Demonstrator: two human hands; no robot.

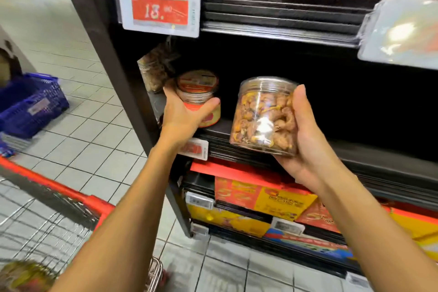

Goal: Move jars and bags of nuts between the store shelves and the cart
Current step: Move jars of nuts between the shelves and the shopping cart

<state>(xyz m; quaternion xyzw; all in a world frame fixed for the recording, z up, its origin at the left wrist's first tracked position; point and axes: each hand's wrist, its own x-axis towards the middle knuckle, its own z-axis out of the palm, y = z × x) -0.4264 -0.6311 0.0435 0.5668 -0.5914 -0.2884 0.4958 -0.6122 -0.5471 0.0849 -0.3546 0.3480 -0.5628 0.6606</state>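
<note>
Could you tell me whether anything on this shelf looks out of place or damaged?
Nothing looks damaged or spilled. The clear nut jar is tilted only because the right hand holds it; the left hand grips the red-labelled jar.

Bright overhead light, jar [265, 116] glare, blurry warped edges.

Both bare forearms reach forward and up from the lower edge of the view, converging toward the shelf [237, 130]. The left hand [183, 114] is palm-up at the shelf's front edge, thumb on the right and fingers curled behind a red-labelled jar [199, 95], closed around its lower half. The right hand [305, 140] is just in front of the same shelf edge, cupping a clear jar of nuts [264, 116] from below and the right, thumb pointing up along its side, wrist bent back.
</note>
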